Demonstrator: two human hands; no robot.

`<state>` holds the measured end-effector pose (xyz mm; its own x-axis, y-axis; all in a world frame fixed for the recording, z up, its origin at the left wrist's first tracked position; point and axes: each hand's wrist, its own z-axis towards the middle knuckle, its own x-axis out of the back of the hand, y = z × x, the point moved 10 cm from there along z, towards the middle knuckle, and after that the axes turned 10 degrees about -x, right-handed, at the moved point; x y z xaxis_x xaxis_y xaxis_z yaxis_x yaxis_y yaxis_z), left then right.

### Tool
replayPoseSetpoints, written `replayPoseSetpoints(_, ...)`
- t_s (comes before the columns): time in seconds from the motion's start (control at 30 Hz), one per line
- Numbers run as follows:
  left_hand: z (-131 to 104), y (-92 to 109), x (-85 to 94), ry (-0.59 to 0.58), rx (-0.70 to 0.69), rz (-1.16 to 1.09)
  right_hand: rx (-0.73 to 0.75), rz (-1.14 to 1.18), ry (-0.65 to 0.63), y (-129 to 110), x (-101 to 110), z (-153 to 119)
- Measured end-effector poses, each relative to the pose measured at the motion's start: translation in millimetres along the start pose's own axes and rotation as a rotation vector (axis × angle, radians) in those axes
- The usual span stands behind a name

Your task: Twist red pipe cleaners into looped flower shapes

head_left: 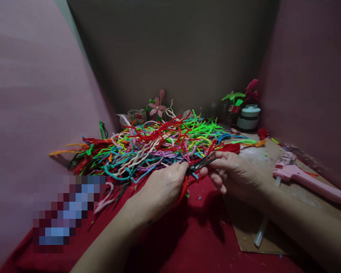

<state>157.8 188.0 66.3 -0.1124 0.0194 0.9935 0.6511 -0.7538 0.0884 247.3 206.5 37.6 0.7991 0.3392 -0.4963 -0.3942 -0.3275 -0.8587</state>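
My left hand (166, 185) is closed round the handles of a pair of scissors (199, 165), whose dark blades point right. A reddish-orange handle loop shows below the fist. My right hand (235, 170) is closed in a pinch at the blade tips, with its lower fingers curled loosely. What lies between its fingertips is too small to make out. Just beyond both hands spreads a large tangled pile of many-coloured pipe cleaners (147, 148), with red ones lying close behind the right fingertips.
A pink hot glue gun (309, 182) rests on a cardboard sheet (244, 231) at right, near a glue stick (261, 231). Behind stand a pink pipe-cleaner flower (157, 107) and a lidded jar (248, 117). Red cloth (204, 242) covers the table; walls rise on both sides.
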Motion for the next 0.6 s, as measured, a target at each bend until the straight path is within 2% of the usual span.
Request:
replayPoseSetpoints(0.37,-1.3,-2.2,-2.0,-0.003,-0.001,-0.023,0.0,-0.018,-0.024,2.0,1.2,1.7)
replayPoseSetpoints(0.5,-1.0,1.0,-0.8,-0.008,-0.001,0.015,0.012,-0.011,-0.022,2.1,1.2,1.5)
replayPoseSetpoints(0.6,-1.1,-4.0,0.0,-0.016,0.037,0.054,0.017,-0.009,-0.004,2.2,3.4,1.9)
